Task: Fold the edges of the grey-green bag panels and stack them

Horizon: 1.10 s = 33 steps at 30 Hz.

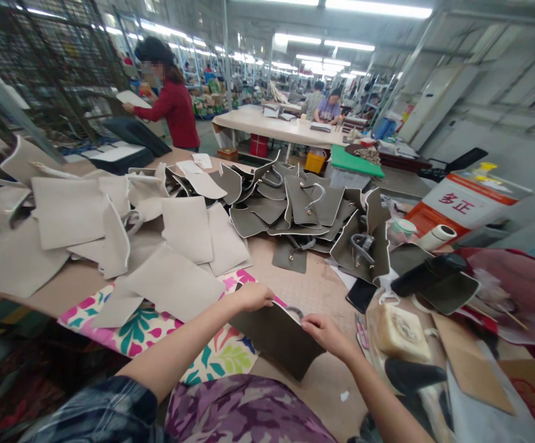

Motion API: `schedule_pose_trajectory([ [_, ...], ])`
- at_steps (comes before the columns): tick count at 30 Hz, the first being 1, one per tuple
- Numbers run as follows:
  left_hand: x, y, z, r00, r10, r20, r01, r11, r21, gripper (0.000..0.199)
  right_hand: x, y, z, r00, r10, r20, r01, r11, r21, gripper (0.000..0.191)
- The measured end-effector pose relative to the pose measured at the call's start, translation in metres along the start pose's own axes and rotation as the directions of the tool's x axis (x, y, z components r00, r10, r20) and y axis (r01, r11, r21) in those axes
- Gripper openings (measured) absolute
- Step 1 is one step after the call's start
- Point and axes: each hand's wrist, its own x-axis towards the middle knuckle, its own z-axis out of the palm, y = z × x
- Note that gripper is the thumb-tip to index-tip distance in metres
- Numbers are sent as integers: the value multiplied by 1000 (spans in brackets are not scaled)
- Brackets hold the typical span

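My left hand (pixel 254 296) is closed on the upper left edge of a dark grey-green panel (pixel 279 341). My right hand (pixel 325 332) pinches the same panel's upper right edge. A grey handle loop shows just behind that edge, between my hands. The panel is held tilted above the table's front edge, partly over a floral cloth (pixel 197 363). Beige panels (pixel 179 283) lie to the left, some on the cloth. Beyond my hands is a heap of dark grey-green pieces (pixel 260 209) with handles.
A black phone (pixel 361 295), pink-handled scissors (pixel 362 332), a yellowish block (pixel 401 332) and a black bottle (pixel 428 274) lie on the right. A large white and orange container (pixel 461 206) stands behind them. A person in red (pixel 175 111) stands at the back left.
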Motion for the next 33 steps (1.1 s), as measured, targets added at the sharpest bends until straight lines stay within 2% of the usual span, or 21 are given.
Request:
schedule_pose_trajectory([
  [5,-3,13,5,998,47,-49,-39,987,155,16,6,5,24,995,68,67,-72,995,63,18],
  [11,-3,14,14,982,142,-128,-109,966,233,17,11,7,26,993,108,48,-112,991,68,11],
  [15,0,15,30,960,216,-178,-167,953,252,15,14,9,29,983,163,84,-169,984,64,6],
  [19,2,15,46,945,238,-226,-180,952,248,15,16,13,35,978,186,98,-191,980,45,7],
  [24,0,10,58,941,193,-278,-143,971,192,15,15,15,37,985,159,71,-157,987,-25,15],
  [29,4,9,62,944,120,-308,-99,992,83,17,5,12,46,993,50,-110,-76,967,-241,12],
  [31,4,11,63,942,69,-329,-62,998,31,14,1,14,53,989,1,-151,-49,948,-314,8],
  [33,1,11,64,922,-32,-385,23,999,-29,14,-2,23,56,985,-46,-169,-24,921,-390,14],
])
